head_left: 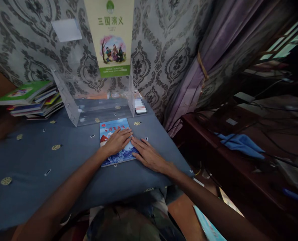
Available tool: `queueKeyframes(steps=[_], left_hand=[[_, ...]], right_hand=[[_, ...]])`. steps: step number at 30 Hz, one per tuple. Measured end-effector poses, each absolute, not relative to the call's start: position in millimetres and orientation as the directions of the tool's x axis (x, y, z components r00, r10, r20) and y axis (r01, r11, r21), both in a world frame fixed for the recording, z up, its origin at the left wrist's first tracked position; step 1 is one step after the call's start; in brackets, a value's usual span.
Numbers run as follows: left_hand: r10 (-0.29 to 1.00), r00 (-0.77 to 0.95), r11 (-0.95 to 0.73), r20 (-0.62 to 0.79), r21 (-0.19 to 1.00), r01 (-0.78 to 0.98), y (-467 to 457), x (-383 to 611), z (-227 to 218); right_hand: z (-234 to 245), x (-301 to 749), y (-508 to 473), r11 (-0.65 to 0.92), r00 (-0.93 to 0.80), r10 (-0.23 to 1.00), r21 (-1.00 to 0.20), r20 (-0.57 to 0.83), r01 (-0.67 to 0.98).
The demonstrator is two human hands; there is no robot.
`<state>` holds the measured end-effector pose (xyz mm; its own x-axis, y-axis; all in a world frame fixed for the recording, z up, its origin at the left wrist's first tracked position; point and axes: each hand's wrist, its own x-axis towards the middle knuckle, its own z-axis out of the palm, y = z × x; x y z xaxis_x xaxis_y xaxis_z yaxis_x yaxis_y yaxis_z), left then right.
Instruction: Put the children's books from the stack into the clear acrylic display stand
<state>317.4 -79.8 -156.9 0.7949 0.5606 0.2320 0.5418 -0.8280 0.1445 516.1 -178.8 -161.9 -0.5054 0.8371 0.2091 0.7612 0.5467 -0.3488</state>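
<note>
A thin blue picture book (113, 129) with red and white lettering lies flat on the blue tablecloth (63, 157). My left hand (118, 140) rests palm down on its cover, fingers stretched out. My right hand (149, 154) lies flat on the book's right edge and the cloth beside it, fingers extended toward the left hand. Neither hand grips anything. Just behind the book stands a clear acrylic holder (96, 107) with a tall green-and-cream book (111, 36) upright in it.
A stack of colourful books (30, 98) sits at the back left of the table. Patterned wallpaper and a purple curtain (214, 60) lie behind. To the right stands a dark wooden cabinet (214, 147) with a blue cloth (241, 144) and cables. Another thin book (209, 227) shows near my knee.
</note>
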Motion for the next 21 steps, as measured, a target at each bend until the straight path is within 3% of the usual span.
queueKeyframes(steps=[4, 21], left_hand=[[0.577, 0.790, -0.817, 0.210, 0.118, 0.565, -89.5, 317.2, -152.2], [0.547, 0.826, -0.831, 0.132, 0.197, 0.519, -117.6, 307.3, -148.5]], right_hand=[[-162.0, 516.6, -187.3, 0.550, -0.506, 0.835, -0.354, 0.215, 0.757], [-164.7, 523.2, -221.0, 0.571, -0.529, 0.821, -0.319, 0.217, 0.756]])
